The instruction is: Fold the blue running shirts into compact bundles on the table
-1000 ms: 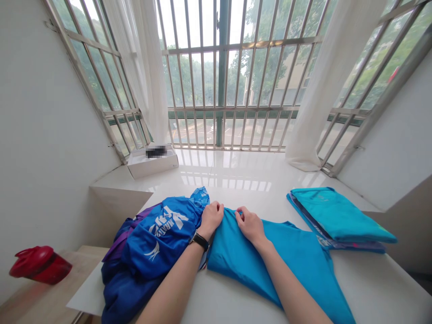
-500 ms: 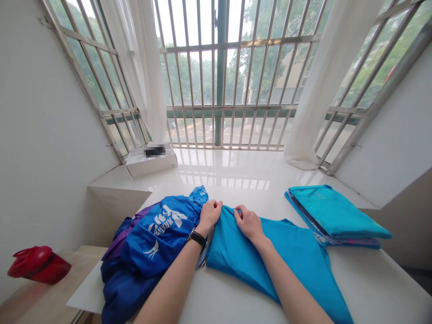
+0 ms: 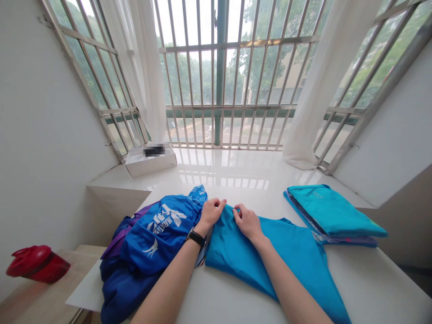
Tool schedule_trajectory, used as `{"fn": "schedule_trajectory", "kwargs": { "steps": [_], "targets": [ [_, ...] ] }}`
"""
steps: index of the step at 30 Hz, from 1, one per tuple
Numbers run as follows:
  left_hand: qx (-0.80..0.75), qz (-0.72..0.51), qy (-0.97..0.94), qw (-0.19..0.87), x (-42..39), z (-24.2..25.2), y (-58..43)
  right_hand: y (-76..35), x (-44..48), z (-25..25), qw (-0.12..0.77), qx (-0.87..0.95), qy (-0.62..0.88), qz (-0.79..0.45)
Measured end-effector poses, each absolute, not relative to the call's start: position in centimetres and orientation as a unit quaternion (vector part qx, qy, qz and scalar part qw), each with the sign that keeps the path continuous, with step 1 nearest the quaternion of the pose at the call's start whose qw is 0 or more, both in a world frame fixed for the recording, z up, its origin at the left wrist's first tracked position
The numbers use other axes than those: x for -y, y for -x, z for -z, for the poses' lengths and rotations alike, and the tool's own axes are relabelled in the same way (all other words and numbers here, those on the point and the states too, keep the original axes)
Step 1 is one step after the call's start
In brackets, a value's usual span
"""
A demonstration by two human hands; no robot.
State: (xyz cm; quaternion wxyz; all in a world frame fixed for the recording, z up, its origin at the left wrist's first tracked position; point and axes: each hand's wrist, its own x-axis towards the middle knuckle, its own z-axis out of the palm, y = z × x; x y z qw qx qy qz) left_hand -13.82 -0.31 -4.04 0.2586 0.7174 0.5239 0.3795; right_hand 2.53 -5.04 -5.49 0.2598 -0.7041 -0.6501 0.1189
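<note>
A teal-blue T-shirt [image 3: 290, 252] lies sideways on the white table in front of me. At its far left edge my left hand [image 3: 213, 211] has its fingers curled closed on the fabric; a black watch is on that wrist. A short way to the right, my right hand [image 3: 248, 221] pinches the same far edge of the shirt. Just left of my left forearm is a rumpled heap of clothes, with a blue printed shirt [image 3: 162, 234] on top and dark blue and purple cloth under it.
At the right is a stack of folded shirts [image 3: 334, 211]. A white open box [image 3: 151, 164] with a blurred dark item sits on the window ledge [image 3: 216, 166]. To the left, a red container [image 3: 38, 265] stands on a lower wooden surface. Barred windows and white curtains are beyond.
My left hand has shifted slightly to the right along the shirt's edge, closer to my right hand. The right hand has hardly moved.
</note>
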Motion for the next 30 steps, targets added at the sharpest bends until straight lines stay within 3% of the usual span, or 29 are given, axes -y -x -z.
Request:
{"fn": "schedule_trajectory", "kwargs": {
  "steps": [10,19,26,30],
  "targets": [
    [-0.507,-0.360,-0.735,0.271,-0.3,5.2,14.4,-2.8,4.8,6.0,0.304,0.631,0.702,-0.127],
    [-0.476,-0.417,-0.712,0.305,0.0,4.0,14.5,-2.8,4.6,5.9,0.429,0.622,0.633,-0.166],
    [-0.349,-0.430,-0.701,0.450,0.6,3.2,13.9,-2.3,4.9,5.4,0.496,0.600,0.501,-0.378],
    [-0.419,-0.390,-0.738,0.358,-0.2,2.5,15.2,-3.3,4.7,5.2,0.494,0.565,0.470,-0.465]
  ]
}}
